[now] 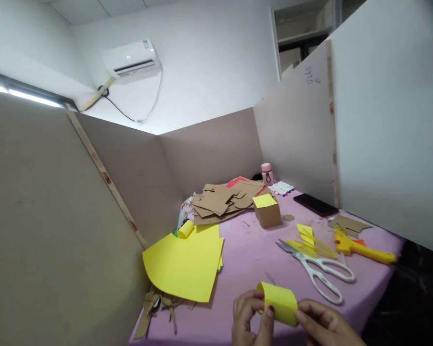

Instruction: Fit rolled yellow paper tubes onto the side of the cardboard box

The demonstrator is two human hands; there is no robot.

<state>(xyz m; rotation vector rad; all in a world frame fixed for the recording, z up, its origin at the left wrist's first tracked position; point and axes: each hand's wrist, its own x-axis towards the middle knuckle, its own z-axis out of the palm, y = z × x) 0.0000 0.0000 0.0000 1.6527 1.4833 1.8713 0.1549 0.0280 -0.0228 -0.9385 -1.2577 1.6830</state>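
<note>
Between my two hands, above the near edge of the table, is a yellow paper tube [280,303]. My left hand [250,317] grips its left end, thumb in front and fingers behind. At the right end, my right hand [326,323] pinches the paper's edge between thumb and fingers. White-handled scissors [315,266] lie with blades apart just beyond my right hand. Past them are yellow paper strips [306,240] and a yellow glue gun [362,249]. A small cardboard box [267,216] with a yellow top stands farther back.
Large yellow paper sheets [184,262] lie at left, with a small yellow roll [185,229] on them. Cardboard pieces [220,202] are heaped behind. A phone [315,205], markers [281,187] and a pink bottle [267,174] sit back right. Partition walls [209,149] enclose the table.
</note>
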